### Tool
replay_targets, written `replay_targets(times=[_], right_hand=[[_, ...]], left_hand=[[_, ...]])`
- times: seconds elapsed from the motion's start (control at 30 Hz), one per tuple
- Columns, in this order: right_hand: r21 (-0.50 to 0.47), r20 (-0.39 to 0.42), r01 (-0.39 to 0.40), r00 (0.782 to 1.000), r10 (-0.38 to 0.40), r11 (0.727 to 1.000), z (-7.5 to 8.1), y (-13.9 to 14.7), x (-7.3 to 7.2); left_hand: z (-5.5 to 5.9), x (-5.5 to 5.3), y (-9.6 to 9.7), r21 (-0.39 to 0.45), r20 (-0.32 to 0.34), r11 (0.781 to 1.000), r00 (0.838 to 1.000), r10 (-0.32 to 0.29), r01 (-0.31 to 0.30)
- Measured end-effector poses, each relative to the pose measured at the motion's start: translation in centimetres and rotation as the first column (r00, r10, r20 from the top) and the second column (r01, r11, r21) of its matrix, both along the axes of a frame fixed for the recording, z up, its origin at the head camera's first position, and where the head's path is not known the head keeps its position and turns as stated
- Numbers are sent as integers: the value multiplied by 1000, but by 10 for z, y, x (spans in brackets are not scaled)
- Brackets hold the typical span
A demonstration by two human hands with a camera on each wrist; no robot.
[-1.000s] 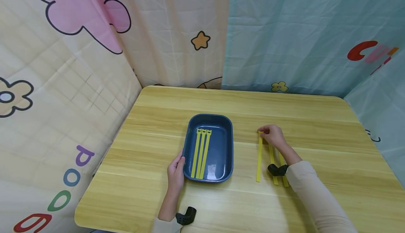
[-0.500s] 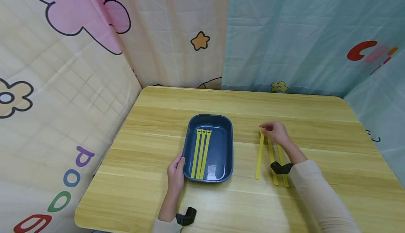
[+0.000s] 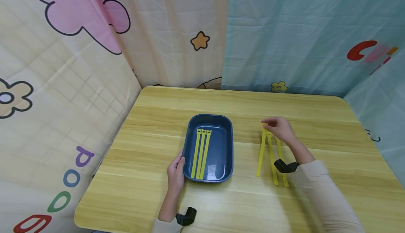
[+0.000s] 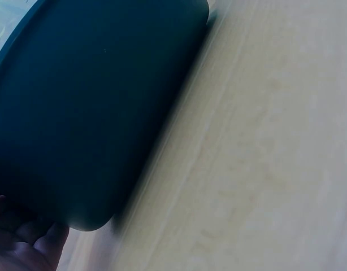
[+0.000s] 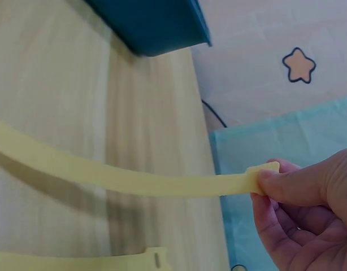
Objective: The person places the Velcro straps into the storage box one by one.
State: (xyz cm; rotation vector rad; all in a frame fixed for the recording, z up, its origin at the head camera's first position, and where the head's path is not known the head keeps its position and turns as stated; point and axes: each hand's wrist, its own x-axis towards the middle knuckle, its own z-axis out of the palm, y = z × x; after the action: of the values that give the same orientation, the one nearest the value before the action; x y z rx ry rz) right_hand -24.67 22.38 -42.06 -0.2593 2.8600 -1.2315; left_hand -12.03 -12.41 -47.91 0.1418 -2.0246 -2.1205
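Between thumb and fingers my right hand (image 3: 280,129) pinches the slotted head of a yellow hook-and-loop cable tie (image 5: 179,185). The strap hangs down from that head and bows in the right wrist view. Two more yellow cable ties (image 3: 272,162) lie on the table under the right hand and wrist. My left hand (image 3: 176,171) grips the near left side of a dark blue tray (image 3: 231,148), thumb at the rim. Inside the tray, toward its left, three yellow cable ties (image 3: 200,154) lie side by side with heads at the far end. The left wrist view shows the tray's outer side (image 4: 100,113).
The wooden table (image 3: 152,120) has rounded corners. Printed curtains (image 3: 177,32) stand along its far edge and left side. A black wrist camera mount (image 3: 186,216) sits on the left wrist, another mount (image 3: 285,166) on the right.
My right hand has risen and moved slightly right and away, lifting the head end of the pinched cable tie. The left hand and the tray have stayed put.
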Motion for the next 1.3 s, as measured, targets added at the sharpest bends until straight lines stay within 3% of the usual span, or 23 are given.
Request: replay_targets(times=[0.17, 0.8, 0.97, 1.1, 1.3], right_hand=[[2, -26, -13, 1000, 13, 1000, 12, 4, 3], [-55, -53, -61, 997, 58, 997, 52, -3, 24], [-67, -108, -36, 994, 28, 997, 67, -5, 29], [-112, -160, -17, 987, -1, 994, 85, -9, 34], [-226, -322, -96, 947, 19, 969, 115, -26, 51]], left_hand=[[-5, -1, 0, -28, -20, 999, 1000, 18, -18], [-5, 0, 1, -28, -16, 1000, 1000, 13, -14], [-1, 1, 0, -3, 3, 1000, 1000, -1, 1], [11, 4, 2, -17, 13, 1000, 1000, 2, -2], [20, 6, 5, -30, 16, 1000, 1000, 3, -3]])
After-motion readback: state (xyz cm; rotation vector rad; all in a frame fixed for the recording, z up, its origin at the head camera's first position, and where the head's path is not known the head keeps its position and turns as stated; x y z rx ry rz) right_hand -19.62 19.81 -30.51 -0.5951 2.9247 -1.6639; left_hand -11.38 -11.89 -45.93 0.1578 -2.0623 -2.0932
